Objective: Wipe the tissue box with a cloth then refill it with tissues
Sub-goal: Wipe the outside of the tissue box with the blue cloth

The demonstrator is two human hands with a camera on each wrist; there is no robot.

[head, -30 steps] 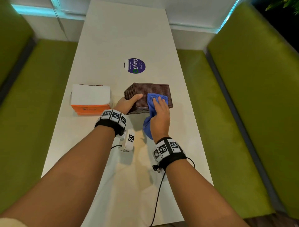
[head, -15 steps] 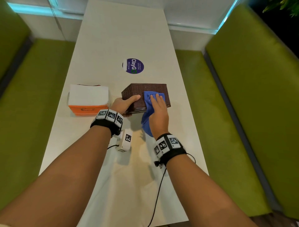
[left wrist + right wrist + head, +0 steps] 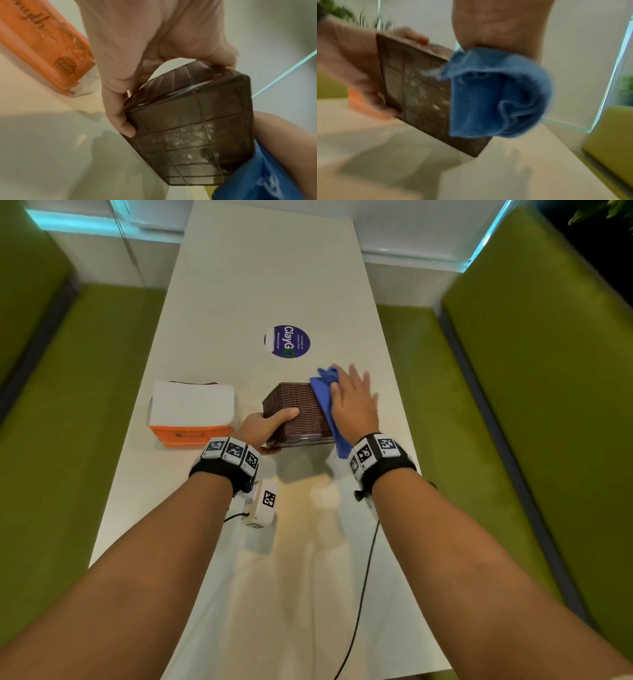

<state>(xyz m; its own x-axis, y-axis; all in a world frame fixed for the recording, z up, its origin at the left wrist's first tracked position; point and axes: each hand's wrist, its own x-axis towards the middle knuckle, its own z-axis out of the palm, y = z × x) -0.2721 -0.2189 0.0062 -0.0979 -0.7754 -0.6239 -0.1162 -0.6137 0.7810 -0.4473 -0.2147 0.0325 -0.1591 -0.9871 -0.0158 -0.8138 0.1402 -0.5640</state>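
Note:
The brown woven tissue box is tipped up off the white table, its gridded underside facing the wrist cameras. My left hand grips its near left corner, thumb on top and fingers under the edge. My right hand lies flat with straight, spread fingers and presses the blue cloth against the box's right side. In the right wrist view the cloth hangs below my palm beside the underside. An orange pack of white tissues sits to the left.
A round purple sticker lies beyond the box. A small white marker block with a black cable rests near my left wrist. Green benches flank the table on both sides.
The box has turned from broadside to end-on. My right hand has slid the cloth from the near face round to the right side, farther away. My left hand keeps its grip.

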